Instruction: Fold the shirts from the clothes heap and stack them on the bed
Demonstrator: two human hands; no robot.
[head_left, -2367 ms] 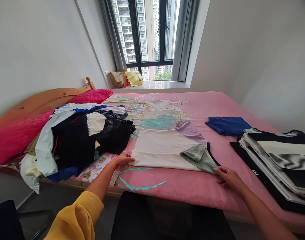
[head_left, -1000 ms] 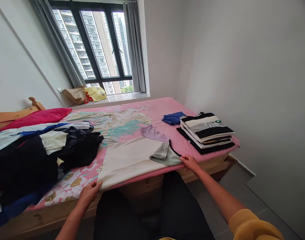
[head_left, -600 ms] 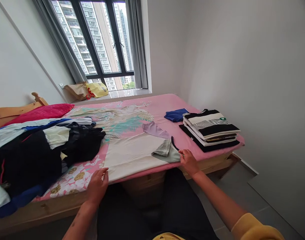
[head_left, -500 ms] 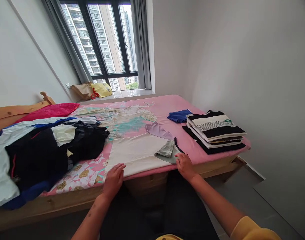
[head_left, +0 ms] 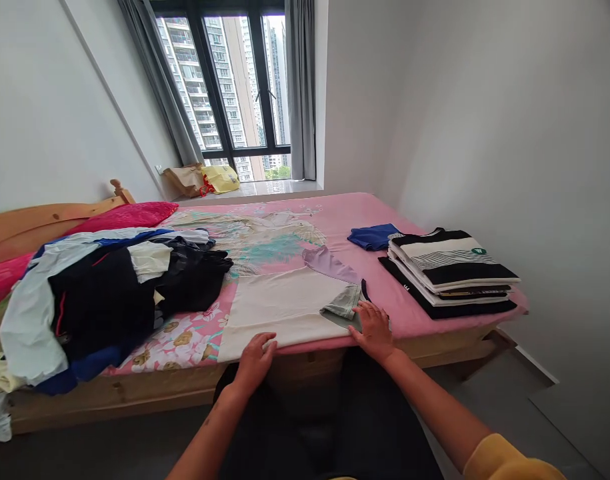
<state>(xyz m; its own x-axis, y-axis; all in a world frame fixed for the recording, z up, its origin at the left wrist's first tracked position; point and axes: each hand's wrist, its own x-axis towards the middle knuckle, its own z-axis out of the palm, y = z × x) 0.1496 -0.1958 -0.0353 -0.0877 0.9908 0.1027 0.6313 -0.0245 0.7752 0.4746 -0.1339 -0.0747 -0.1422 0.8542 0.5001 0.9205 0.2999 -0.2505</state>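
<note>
A cream T-shirt with a grey-green sleeve, a lilac sleeve and a dark neckband lies flat along the bed's front edge. My left hand rests at its near edge, toward the hem, fingers stretched out and gripping nothing I can see. At the neck end, my right hand lies over the shirt with fingers spread, covering part of the neckband.
Folded shirts are stacked on the bed's right end, a folded blue garment beside them. On the left is a heap of loose clothes. A red pillow lies behind it. Bags sit on the windowsill.
The view has turned slightly left. My left hand has slid right along the shirt's near edge, away from the hem corner. My right hand now reaches further over the neck end.
</note>
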